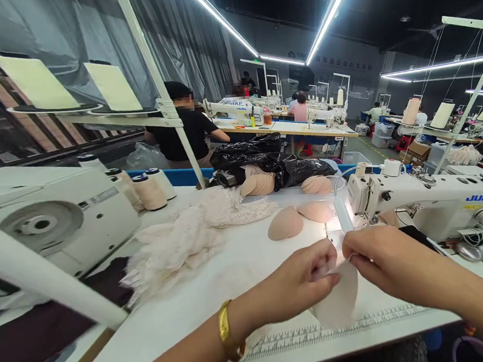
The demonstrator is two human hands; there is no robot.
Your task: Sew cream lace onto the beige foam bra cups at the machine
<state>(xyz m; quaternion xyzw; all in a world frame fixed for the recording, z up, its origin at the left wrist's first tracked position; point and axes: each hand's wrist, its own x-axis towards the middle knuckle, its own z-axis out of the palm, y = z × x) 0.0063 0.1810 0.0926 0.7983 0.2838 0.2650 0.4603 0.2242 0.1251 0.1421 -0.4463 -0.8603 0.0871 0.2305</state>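
Note:
My left hand (303, 280), with a gold bangle at its wrist, pinches the upper edge of a pale beige bra cup (339, 302). Close beside it, my right hand (383, 256) has its fingers closed on the same edge. The cup hangs below both hands, over the table's front edge area. Just behind the hands is the lit needle area of a white sewing machine (428, 193). Beyond them lie small stacks of beige cups, one to the left (285, 224) and another (317, 212) touching it on the right.
Cream lace fabric (187, 236) is heaped at left on the white table (186, 326). Black plastic bags (260, 154) and a fanned stack of cups (258, 184) lie at the back. Thread cones (149, 192) stand beside another machine (54, 220). A printed ruler (289, 337) runs along the front.

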